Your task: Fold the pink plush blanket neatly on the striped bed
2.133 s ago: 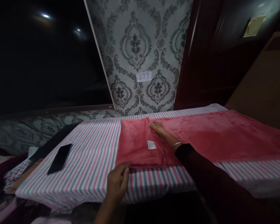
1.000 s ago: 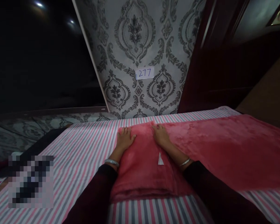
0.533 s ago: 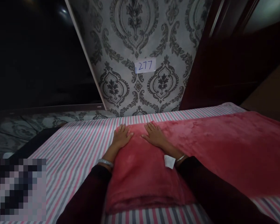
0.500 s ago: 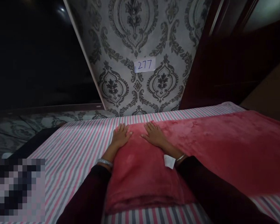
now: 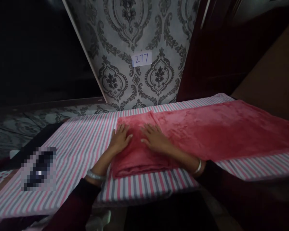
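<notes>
A red plush blanket (image 5: 207, 128) lies across a striped cloth, its left end folded into a thick layered stack. My left hand (image 5: 119, 139) rests flat on the left edge of that stack, fingers spread, thumb pointing inward. To its right, my right hand (image 5: 155, 138) is pressed on the top of the fold with its fingers apart. Neither hand grips the fabric. The folded layers show along the near edge. The single-spread part of the blanket stretches to the right.
Under the blanket is a table with a pink, grey and white striped cloth (image 5: 82, 141). A pixelated dark object (image 5: 39, 170) sits at its left. Behind stand a patterned wall with a paper label (image 5: 141, 58), a large black screen (image 5: 38, 51) and a dark red door (image 5: 212, 51).
My hands have slid from the far edge of the folded stack back toward me. The view has shifted, so the table's near edge now shows. The white tag is no longer visible.
</notes>
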Motion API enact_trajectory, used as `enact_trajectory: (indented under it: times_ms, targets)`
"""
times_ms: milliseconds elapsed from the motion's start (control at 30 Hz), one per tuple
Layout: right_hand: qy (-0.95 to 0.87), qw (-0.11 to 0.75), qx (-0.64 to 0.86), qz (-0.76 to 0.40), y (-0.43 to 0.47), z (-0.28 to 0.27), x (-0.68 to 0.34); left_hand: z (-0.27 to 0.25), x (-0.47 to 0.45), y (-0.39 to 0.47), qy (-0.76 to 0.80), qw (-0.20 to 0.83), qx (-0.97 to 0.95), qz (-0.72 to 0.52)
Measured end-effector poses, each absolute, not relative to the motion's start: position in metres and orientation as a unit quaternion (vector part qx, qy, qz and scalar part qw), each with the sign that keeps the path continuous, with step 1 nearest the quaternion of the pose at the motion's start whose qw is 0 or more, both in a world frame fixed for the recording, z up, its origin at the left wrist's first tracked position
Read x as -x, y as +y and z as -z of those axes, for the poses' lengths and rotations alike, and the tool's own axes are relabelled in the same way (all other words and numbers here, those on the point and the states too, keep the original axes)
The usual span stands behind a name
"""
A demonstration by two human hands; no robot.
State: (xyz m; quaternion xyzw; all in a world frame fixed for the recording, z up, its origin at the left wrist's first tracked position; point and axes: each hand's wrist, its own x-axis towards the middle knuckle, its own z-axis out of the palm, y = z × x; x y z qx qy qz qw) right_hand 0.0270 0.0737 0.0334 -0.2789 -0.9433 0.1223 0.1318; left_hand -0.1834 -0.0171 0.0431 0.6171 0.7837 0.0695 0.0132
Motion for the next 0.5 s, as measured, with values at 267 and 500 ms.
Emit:
enact_trajectory:
  times_ms: [267,500]
  targets:
    - [-0.959,0.129,0.232,-0.096,0.02,0.005,-0.049,-0.01,0.141,-0.057,0.754,-0.032,-0.656,-0.019]
    - [-0.877,0.322,0.331,-0.136,0.031,0.004,-0.099,-0.014,0.145,-0.055,0.754,-0.025,-0.656,-0.028]
